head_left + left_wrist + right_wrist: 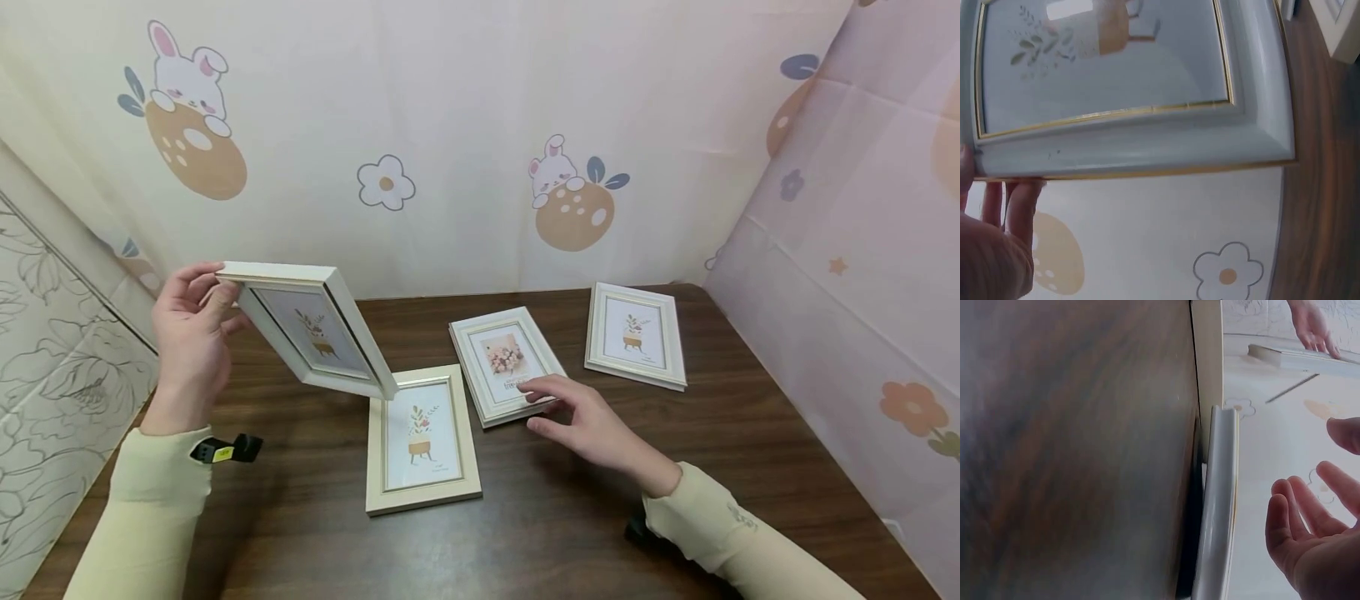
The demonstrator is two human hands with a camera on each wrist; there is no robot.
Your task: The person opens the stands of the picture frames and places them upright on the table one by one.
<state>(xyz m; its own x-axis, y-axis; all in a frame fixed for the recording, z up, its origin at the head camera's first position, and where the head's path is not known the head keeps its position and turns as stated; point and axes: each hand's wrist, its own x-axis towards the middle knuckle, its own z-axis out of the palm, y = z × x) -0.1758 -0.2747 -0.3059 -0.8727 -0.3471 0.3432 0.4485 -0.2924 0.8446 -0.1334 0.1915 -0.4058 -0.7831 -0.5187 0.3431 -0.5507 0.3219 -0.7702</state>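
My left hand (197,329) grips a white picture frame (242,304) by its upper left corner, thumb on the front. The frame is raised and tilted above the table, its lower right corner overlapping a cream picture frame (375,467) in the head view. A potted-plant print and thin gold inner trim show on the held frame (1147,144) in the left wrist view. My right hand (588,425), fingers loosely bent and holding nothing, hovers by the lower right corner of a white frame (480,375) with a pink flower picture. The right wrist view shows the fingers (1316,512) apart from that frame's edge (1216,506).
Another white picture frame (636,333) with a plant print lies at the back right of the dark wooden table (525,533). A curtain (465,100) with rabbits and flowers hangs behind the table, and a similar one (862,250) runs along the right.
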